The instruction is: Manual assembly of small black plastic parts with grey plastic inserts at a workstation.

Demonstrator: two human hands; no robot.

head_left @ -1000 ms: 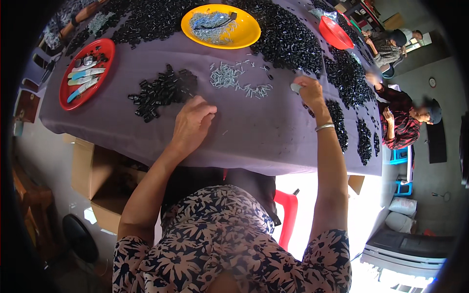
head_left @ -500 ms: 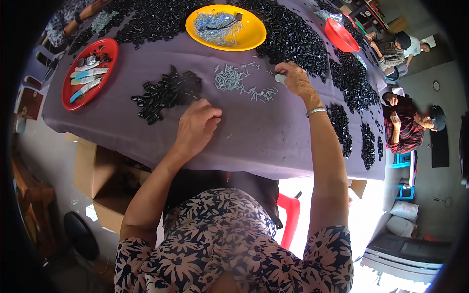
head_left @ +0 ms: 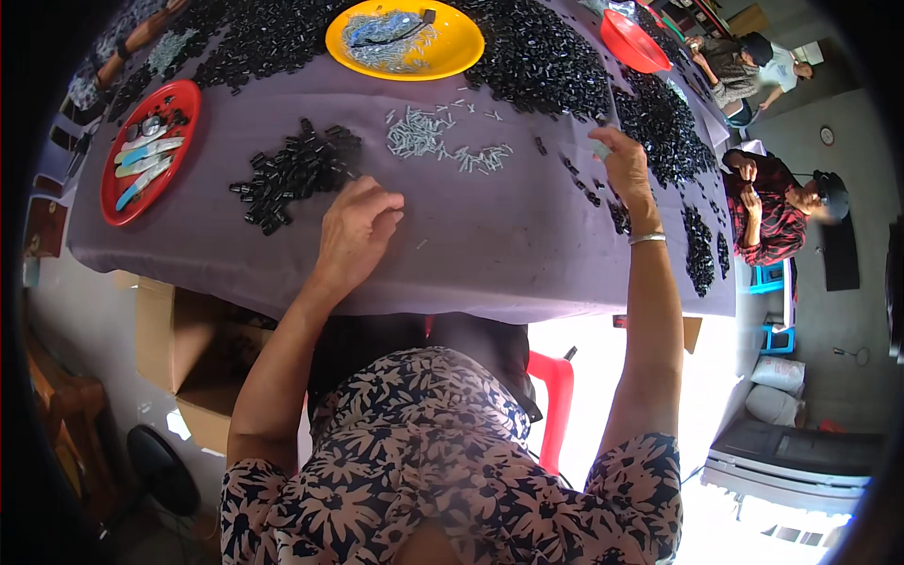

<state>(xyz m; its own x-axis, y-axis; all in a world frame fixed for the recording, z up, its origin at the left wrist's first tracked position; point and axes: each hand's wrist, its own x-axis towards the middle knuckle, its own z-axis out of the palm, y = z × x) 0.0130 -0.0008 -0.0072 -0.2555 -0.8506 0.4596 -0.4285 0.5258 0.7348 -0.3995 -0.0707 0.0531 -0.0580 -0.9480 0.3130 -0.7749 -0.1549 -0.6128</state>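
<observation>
My left hand (head_left: 356, 224) rests near the table's front, its fingers curled closed. What they hold, if anything, is too small to make out. Just beyond it lies a loose heap of small black plastic pieces (head_left: 287, 179). Farther right, my right hand (head_left: 628, 174) is over the table with thumb and fingers pinched together. A small pale thing (head_left: 600, 149) shows at its fingertips, its kind unclear. Scattered black pieces lie beside and below that hand. Between the hands, farther off, is a small pile of thin, clear-greyish pins (head_left: 414, 134).
A yellow plate (head_left: 452, 58) of similar pins stands at the back. On the left, a red tray (head_left: 111, 209) holds blue-and-white handled tools. Large black heaps (head_left: 537, 66) cover the far side. A red bowl (head_left: 633, 45) stands far right. Other people sit around the table.
My right hand has moved right, away from the pin pile, to the scattered black pieces. Some black pieces there now lie spread out. The view has shifted slightly; my left hand stays closed near its heap.
</observation>
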